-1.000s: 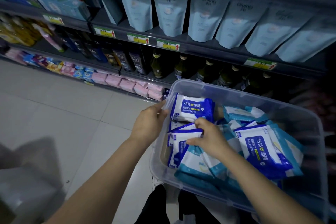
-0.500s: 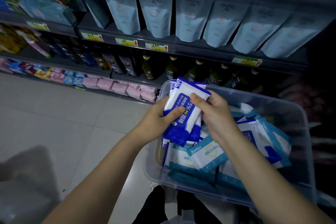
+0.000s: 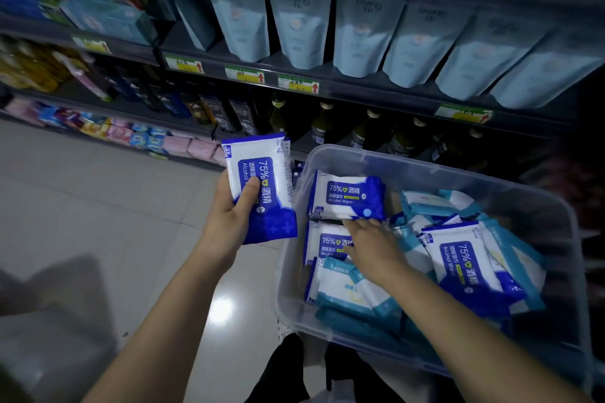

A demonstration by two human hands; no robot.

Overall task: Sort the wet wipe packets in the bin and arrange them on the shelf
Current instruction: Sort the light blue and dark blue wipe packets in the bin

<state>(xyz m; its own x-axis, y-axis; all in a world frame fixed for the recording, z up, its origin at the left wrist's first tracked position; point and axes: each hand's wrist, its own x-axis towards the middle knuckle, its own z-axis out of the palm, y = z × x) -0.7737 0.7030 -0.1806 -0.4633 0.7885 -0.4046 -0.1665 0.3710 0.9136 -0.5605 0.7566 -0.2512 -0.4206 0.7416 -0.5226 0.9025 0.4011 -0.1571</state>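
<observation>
While the left hand (image 3: 229,217) grips it, packet (image 3: 262,173) hangs beside bin (image 3: 435,169).

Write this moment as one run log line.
left hand holds blue packet outside bin | right hand touches packets in bin | phase: sorting

Shop aisle; stocked shelves (image 3: 360,88), price tags (image 3: 298,83), tiled floor (image 3: 82,199)

One clear bin (image 3: 425,170), at least four dark-blue wipe packets (image 3: 347,193), seven pale-blue pouches (image 3: 301,26), five price tags (image 3: 298,83)
</observation>
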